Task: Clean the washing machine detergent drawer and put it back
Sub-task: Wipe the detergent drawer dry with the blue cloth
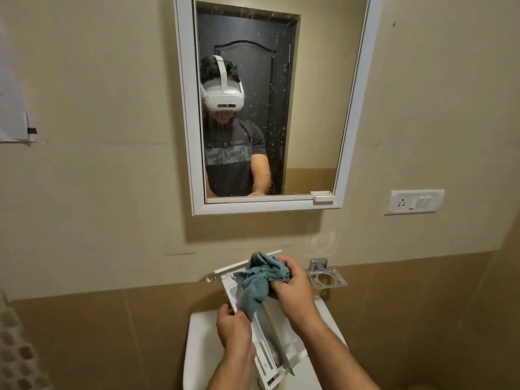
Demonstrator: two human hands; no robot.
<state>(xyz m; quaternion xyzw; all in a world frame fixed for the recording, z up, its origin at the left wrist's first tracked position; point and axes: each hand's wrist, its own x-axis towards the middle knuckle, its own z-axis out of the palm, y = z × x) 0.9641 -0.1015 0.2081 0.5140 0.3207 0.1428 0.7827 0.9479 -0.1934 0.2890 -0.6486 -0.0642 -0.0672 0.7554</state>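
Bathroom wall [98,192], beige above and brown-tiled below, fills the head view. White-framed mirror [270,108] hangs at centre top; glass is water-spotted and reflects a person in a dark shirt wearing a white headset, with a dark panelled door behind. White washbasin [194,347] sits at bottom centre against the brown tiles. White sheet of paper [12,108] is fixed to the wall at far left. White switch plate [415,201] with a socket is mounted right of the mirror, below its lower corner.

Detergent drawer [267,339], white plastic, is held tilted over the washbasin, long axis running from the lower right up toward the wall, front panel at the far end. Inner compartments face the camera.

Blue-green cloth [260,280] is bunched over the far end of the drawer, one fold hanging down into it.

Chrome soap holder [326,275] is fixed to the wall just right of the hands.

Left hand [235,325]: fingers curled round the drawer's left side wall, gripping it. Right hand [292,288]: fingers curled round the cloth, pressing it against the drawer.
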